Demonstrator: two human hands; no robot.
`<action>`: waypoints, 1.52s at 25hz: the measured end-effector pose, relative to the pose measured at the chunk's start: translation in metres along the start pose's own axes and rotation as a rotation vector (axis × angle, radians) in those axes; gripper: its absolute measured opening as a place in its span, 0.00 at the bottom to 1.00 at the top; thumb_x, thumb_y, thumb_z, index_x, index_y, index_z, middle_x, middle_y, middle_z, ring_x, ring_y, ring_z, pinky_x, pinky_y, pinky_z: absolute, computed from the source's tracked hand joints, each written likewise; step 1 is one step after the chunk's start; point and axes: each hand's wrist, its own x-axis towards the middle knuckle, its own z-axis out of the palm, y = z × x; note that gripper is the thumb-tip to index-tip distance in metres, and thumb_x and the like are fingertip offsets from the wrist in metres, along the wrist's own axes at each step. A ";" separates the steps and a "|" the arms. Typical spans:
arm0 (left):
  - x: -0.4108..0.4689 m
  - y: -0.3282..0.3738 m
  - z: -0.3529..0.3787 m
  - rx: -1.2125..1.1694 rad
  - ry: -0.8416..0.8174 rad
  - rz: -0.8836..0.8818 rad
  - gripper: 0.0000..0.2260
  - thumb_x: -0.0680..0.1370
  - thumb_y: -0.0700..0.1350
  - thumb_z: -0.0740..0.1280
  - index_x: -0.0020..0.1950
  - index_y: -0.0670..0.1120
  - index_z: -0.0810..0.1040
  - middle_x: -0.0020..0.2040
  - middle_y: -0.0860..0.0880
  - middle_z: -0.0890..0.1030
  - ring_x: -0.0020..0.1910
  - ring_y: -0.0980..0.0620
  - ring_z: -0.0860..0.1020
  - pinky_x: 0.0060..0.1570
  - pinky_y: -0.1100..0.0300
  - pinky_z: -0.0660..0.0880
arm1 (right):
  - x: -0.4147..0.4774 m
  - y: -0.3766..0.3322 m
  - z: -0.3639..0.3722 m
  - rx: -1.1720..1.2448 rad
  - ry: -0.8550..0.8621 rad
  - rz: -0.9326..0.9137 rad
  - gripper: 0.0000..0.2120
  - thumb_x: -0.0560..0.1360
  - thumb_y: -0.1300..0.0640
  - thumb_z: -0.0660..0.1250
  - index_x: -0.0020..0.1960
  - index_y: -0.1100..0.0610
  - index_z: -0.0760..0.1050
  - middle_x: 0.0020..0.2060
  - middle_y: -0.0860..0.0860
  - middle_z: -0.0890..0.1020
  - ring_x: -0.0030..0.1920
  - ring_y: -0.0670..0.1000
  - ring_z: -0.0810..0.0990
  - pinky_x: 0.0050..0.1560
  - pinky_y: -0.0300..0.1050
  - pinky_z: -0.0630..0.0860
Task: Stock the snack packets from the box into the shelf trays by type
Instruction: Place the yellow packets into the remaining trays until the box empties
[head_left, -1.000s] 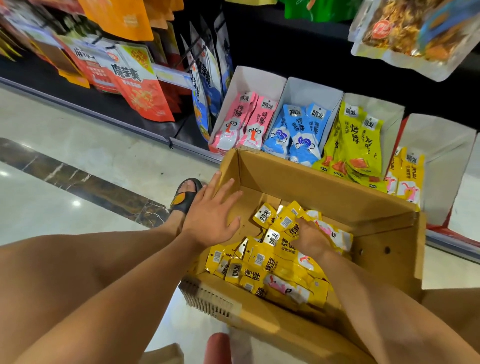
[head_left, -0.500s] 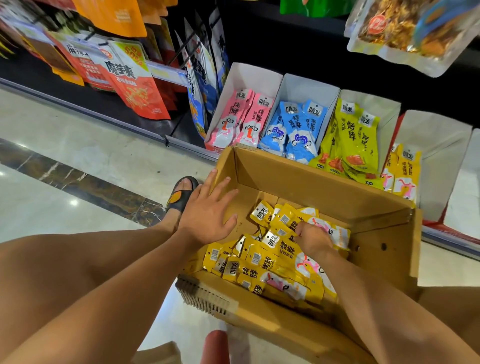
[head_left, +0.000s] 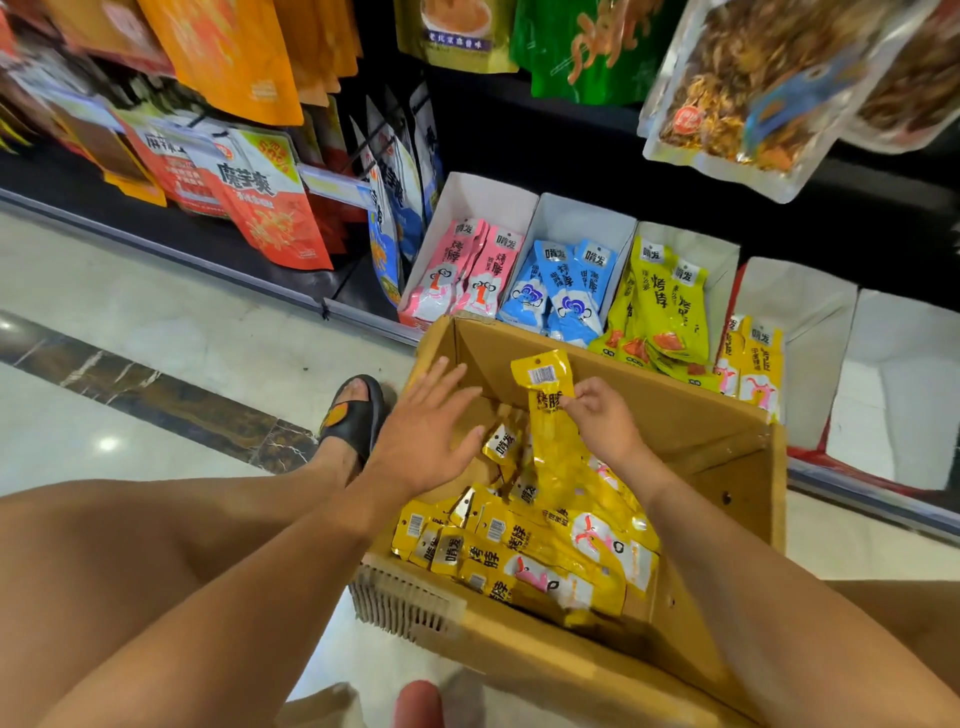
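The right hand (head_left: 605, 423) pinches a yellow packet (head_left: 545, 387) near its top and holds it up on end over the middle of the cardboard box (head_left: 727, 457). More yellow ones hang under it, and I cannot tell how many the hand has. The left hand (head_left: 426, 436) is loose and flat, with its fingers spread. It hovers over the left side of the box and holds nothing.

A pile of yellow packets (head_left: 519, 551) lies in the box, mostly by the near edge. The far edge of the box is right up against the bottom shelf (head_left: 363, 317). White trays (head_left: 587, 218) stand in a row along the front edge of that shelf. From left to right they hold pink packets (head_left: 462, 270), blue packets (head_left: 566, 280), green-yellow packets (head_left: 667, 306) and matching yellow packets (head_left: 753, 364). That last tray is just past the far right corner of the box.

A foot in a black sandal (head_left: 353, 415) is on the floor (head_left: 156, 322), just left of the box.
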 end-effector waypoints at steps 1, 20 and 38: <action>0.003 0.013 -0.002 -0.176 -0.043 -0.056 0.28 0.81 0.64 0.58 0.79 0.56 0.64 0.82 0.54 0.60 0.81 0.54 0.55 0.78 0.48 0.60 | -0.001 -0.015 0.002 0.130 -0.012 0.027 0.08 0.79 0.56 0.69 0.45 0.52 0.71 0.36 0.49 0.82 0.33 0.47 0.77 0.34 0.43 0.73; 0.000 0.008 0.024 -0.983 -0.265 -0.626 0.03 0.83 0.48 0.68 0.50 0.55 0.80 0.49 0.54 0.84 0.48 0.54 0.82 0.49 0.60 0.77 | -0.003 0.122 0.015 -0.771 -0.423 0.227 0.16 0.75 0.53 0.70 0.62 0.52 0.78 0.61 0.50 0.80 0.61 0.53 0.78 0.59 0.45 0.75; -0.009 -0.002 0.039 -1.038 -0.325 -0.679 0.09 0.84 0.46 0.66 0.60 0.46 0.83 0.50 0.53 0.87 0.44 0.62 0.85 0.36 0.72 0.76 | -0.019 0.132 0.063 -1.293 -0.451 0.097 0.14 0.78 0.49 0.65 0.62 0.49 0.74 0.58 0.49 0.80 0.60 0.54 0.79 0.47 0.47 0.73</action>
